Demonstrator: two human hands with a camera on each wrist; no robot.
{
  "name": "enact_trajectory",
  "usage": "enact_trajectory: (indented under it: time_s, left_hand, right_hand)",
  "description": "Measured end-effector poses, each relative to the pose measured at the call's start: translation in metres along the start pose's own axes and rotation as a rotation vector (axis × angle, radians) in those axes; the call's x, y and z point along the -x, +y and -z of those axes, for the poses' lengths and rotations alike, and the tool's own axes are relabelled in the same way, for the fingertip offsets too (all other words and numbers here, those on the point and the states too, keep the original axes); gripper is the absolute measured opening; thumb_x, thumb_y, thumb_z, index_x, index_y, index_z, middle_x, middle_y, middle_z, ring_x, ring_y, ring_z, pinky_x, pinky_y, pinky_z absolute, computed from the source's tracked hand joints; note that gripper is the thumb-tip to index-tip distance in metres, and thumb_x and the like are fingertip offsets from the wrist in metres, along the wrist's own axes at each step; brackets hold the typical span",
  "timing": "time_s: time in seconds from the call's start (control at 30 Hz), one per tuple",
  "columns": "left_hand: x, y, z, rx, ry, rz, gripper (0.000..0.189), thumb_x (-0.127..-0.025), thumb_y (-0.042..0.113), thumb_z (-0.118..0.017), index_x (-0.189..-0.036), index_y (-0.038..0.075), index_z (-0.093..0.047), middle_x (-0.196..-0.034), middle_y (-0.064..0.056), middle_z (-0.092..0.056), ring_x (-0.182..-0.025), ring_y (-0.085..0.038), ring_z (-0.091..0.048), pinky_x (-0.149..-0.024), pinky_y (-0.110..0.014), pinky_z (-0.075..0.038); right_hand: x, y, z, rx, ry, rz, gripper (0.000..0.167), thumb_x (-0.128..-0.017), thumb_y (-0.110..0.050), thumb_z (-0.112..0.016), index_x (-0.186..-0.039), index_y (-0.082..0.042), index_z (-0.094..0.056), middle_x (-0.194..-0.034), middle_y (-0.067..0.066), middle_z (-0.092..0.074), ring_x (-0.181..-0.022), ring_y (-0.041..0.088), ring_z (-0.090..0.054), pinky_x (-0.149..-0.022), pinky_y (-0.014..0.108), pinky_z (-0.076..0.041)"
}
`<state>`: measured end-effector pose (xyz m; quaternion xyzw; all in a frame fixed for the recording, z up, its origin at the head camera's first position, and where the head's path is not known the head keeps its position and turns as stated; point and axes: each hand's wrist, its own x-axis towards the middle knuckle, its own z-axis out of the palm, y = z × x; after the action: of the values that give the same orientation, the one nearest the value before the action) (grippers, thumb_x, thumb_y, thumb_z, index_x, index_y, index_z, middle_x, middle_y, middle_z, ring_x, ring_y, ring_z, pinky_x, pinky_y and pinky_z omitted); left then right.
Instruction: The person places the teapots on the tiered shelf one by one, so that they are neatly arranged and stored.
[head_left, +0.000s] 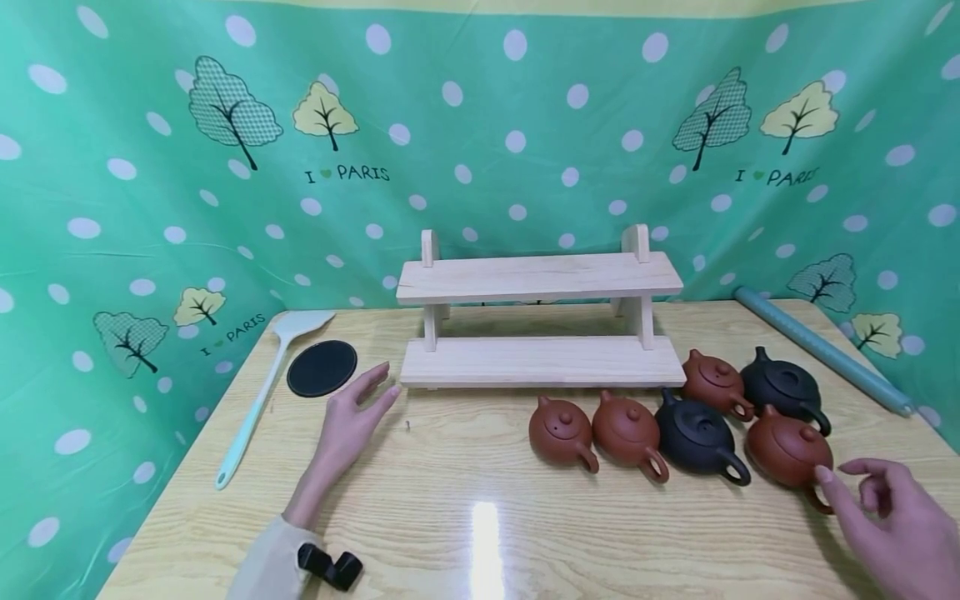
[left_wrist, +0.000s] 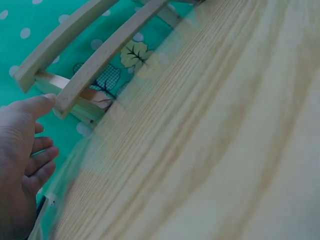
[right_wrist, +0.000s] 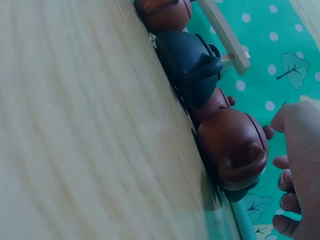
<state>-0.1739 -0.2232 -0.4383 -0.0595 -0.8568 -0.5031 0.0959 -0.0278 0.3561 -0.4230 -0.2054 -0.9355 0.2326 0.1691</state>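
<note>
My left hand is beside the left end of a two-tier wooden rack, fingers relaxed and holding nothing. In the left wrist view its thumb appears right at the end of the lower shelf; contact is unclear. On the right, my right hand hovers by the handle of a reddish-brown teapot, fingers loosely bent. The right wrist view shows that teapot with a gap between it and the fingers. Further reddish-brown teapots and black teapots cluster in front of the rack's right part.
At the left lie a pale blue spatula and a round black coaster. A blue-green roll lies along the right edge. Green patterned cloth hangs behind the wooden table.
</note>
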Motion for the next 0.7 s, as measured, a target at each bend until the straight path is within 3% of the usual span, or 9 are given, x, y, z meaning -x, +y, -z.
enact_trajectory:
  time_s: [0.13,0.27,0.7]
  left_hand:
    - [-0.001,0.001,-0.002,0.016,0.005,0.005,0.058,-0.100,0.036,-0.072,-0.145,0.002,-0.058,-0.144,-0.015,-0.060,-0.136,-0.034,-0.053,-0.112,-0.049,-0.043]
    - [-0.002,0.002,-0.004,0.032,0.004,-0.005,0.056,-0.099,0.034,-0.073,-0.144,0.004,-0.060,-0.142,-0.014,-0.062,-0.134,-0.034,-0.055,-0.112,-0.048,-0.043]
    - [-0.004,0.003,-0.011,0.052,-0.009,-0.053,0.049,-0.100,0.028,-0.073,-0.142,0.006,-0.063,-0.139,-0.012,-0.065,-0.131,-0.031,-0.059,-0.110,-0.045,-0.045]
  right_hand:
    - [0.003,0.002,-0.001,0.036,-0.028,-0.015,0.041,-0.105,-0.035,-0.060,-0.108,0.005,-0.053,-0.071,0.006,-0.041,-0.055,0.019,-0.036,-0.050,0.030,-0.025]
    - [0.004,0.005,-0.003,0.063,-0.021,0.007,0.038,-0.105,-0.032,-0.061,-0.101,0.005,-0.054,-0.066,0.005,-0.042,-0.055,0.019,-0.037,-0.051,0.030,-0.025]
    - [0.002,0.010,-0.007,0.086,-0.090,0.070,0.031,-0.103,-0.022,-0.064,-0.101,0.008,-0.057,-0.069,0.004,-0.045,-0.060,0.020,-0.041,-0.053,0.029,-0.028]
